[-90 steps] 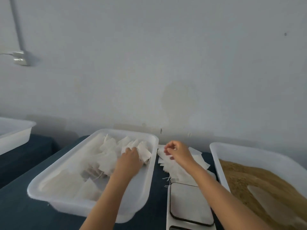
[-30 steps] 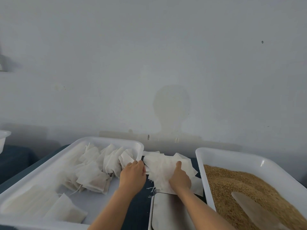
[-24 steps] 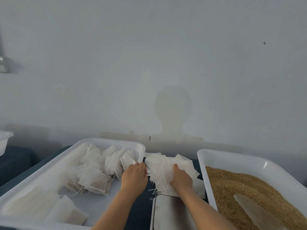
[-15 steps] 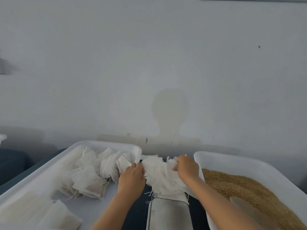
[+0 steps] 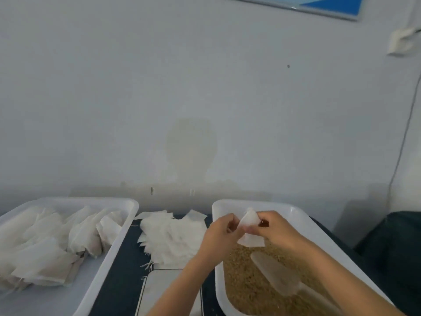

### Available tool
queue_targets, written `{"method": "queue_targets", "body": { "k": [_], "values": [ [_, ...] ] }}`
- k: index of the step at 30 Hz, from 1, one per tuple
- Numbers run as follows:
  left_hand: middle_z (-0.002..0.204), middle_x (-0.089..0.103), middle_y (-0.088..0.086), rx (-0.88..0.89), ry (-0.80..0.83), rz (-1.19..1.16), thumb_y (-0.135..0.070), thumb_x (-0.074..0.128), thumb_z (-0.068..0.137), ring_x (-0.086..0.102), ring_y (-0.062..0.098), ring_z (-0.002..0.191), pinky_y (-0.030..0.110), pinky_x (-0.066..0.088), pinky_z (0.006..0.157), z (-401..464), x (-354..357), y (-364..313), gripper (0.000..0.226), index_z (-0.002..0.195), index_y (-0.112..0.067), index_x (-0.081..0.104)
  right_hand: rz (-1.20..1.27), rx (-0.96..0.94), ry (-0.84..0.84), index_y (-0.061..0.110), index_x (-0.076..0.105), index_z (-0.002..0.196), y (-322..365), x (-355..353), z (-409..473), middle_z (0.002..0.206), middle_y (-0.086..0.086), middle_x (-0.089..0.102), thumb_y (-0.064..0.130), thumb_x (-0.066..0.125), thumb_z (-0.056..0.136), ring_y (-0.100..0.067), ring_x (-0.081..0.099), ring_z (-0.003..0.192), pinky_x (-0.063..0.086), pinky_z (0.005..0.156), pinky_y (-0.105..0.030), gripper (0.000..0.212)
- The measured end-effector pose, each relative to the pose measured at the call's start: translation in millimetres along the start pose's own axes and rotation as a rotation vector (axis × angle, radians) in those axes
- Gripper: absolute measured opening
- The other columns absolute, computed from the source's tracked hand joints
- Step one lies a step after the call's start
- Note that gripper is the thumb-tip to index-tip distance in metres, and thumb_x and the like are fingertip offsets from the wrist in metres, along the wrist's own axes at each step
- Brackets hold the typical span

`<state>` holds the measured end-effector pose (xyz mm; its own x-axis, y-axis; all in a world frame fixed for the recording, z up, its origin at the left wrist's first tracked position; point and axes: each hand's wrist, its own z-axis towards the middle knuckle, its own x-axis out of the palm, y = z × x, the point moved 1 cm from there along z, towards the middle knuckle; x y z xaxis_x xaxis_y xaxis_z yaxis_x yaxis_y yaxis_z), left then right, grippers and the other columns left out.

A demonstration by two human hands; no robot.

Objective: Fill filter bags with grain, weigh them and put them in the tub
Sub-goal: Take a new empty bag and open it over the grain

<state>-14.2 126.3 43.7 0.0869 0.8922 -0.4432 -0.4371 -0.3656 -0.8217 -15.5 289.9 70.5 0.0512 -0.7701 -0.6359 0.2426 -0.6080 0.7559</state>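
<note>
We judge the filter bag (image 5: 250,229) to be feather-light, limp and easily torn, so we take it by its upper edges, our left hand (image 5: 219,236) and right hand (image 5: 276,229) each pinching one side of it with curled fingers, ready to be teased open there. It hangs between our hands over the far end of the grain tub (image 5: 296,213), just above the grain (image 5: 248,283) and the scoop (image 5: 276,273) lying in it. It looks small, white, thin and slightly see-through, creased and still empty.
</note>
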Motion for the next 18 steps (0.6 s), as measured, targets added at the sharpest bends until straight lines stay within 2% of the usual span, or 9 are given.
{"method": "queue_targets", "body": {
  "k": [1,3,5,7,10,13,15,18],
  "values": [
    [0.064,0.047,-0.007,0.000,0.009,-0.018,-0.032,0.054,0.093,0.045,0.011,0.060,0.026,0.036,0.059,1,11,-2,0.027,0.069,-0.025,0.045,-0.014,0.028,-0.013,0.024,0.066,0.092,-9,-3,-8,0.085,-0.004,0.067,0.048,0.070,0.075,-0.017,0.063,0.076,0.047,0.068,-0.029,0.030],
    [0.065,0.049,-0.003,-0.012,0.028,-0.022,-0.029,0.051,0.095,0.046,0.012,0.061,0.026,0.035,0.059,2,31,-3,0.025,0.073,-0.018,0.051,0.009,0.090,-0.154,0.026,0.048,0.108,-26,-5,-21,0.090,-0.003,0.060,0.036,0.066,0.085,-0.014,0.060,0.074,0.047,0.061,-0.026,0.031],
    [0.072,0.054,0.009,-0.038,0.042,-0.044,-0.022,0.050,0.094,0.048,0.015,0.066,0.027,0.035,0.062,4,48,-2,0.022,0.085,-0.004,0.059,0.150,0.127,-0.301,0.022,0.036,0.106,-36,-1,-32,0.089,-0.006,0.054,0.024,0.058,0.092,-0.010,0.056,0.062,0.046,0.053,-0.021,0.026],
    [0.074,0.055,0.013,-0.047,0.067,-0.083,-0.019,0.051,0.092,0.047,0.016,0.067,0.028,0.036,0.063,5,58,-3,0.022,0.086,0.001,0.059,0.262,0.141,-0.280,0.016,0.043,0.092,-38,4,-40,0.077,-0.005,0.054,0.029,0.055,0.093,-0.007,0.054,0.054,0.046,0.051,-0.022,0.017],
    [0.076,0.061,0.009,0.028,0.173,-0.029,-0.031,0.049,0.092,0.049,0.013,0.066,0.027,0.038,0.063,1,64,-5,0.031,0.078,-0.006,0.059,0.322,0.120,-0.207,0.013,0.054,0.071,-37,14,-46,0.059,0.003,0.055,0.037,0.056,0.090,-0.008,0.055,0.053,0.047,0.053,-0.023,0.031],
    [0.082,0.057,-0.003,0.140,0.211,0.173,-0.040,0.043,0.080,0.050,0.013,0.074,0.029,0.038,0.066,-4,62,1,0.025,0.085,-0.018,0.054,0.314,0.073,-0.192,0.009,0.054,0.069,-39,21,-46,0.059,0.003,0.054,0.021,0.055,0.093,-0.004,0.053,0.052,0.044,0.050,-0.013,0.027],
    [0.084,0.058,-0.005,0.134,0.221,0.139,-0.043,0.039,0.079,0.052,0.016,0.079,0.033,0.040,0.070,-6,62,4,0.024,0.085,-0.024,0.053,0.341,0.066,-0.175,0.008,0.056,0.070,-41,21,-47,0.059,0.002,0.056,0.016,0.052,0.094,-0.005,0.054,0.050,0.042,0.048,-0.011,0.026],
    [0.076,0.057,-0.004,0.070,0.219,-0.008,-0.041,0.041,0.078,0.053,0.020,0.076,0.041,0.044,0.073,-6,63,5,0.021,0.068,-0.026,0.052,0.401,0.067,-0.149,-0.001,0.056,0.077,-43,18,-49,0.062,-0.006,0.058,0.014,0.049,0.096,-0.008,0.057,0.051,0.044,0.050,-0.011,0.025]
  ]
}}
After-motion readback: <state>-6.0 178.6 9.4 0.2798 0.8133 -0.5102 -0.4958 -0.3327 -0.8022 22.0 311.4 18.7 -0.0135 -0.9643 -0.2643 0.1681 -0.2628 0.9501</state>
